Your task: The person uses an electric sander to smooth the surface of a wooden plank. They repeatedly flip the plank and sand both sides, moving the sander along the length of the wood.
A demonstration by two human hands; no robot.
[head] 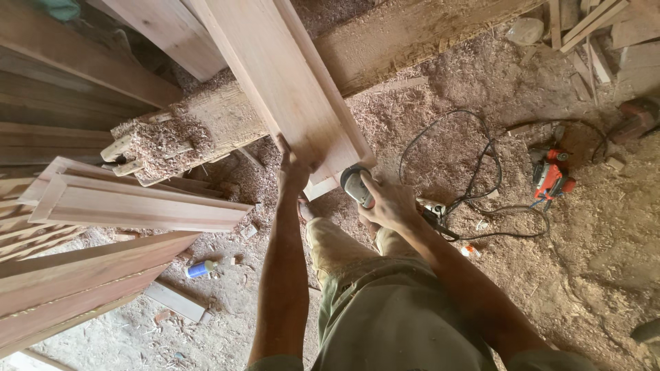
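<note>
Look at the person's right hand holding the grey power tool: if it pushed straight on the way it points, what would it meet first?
Probably the near end of the wooden board: the right hand aims the power tool at it, though contact is unclear.

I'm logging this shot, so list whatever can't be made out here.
Head view only:
- Working end of the grey power tool: hidden by the right hand and the plank.
- Left hand fingertips: hidden over the plank's end.
- Red power tool: too small to identify.

Pale plank (pixel 289 75) aslant; grey grinder (pixel 357 185) at end.
</note>
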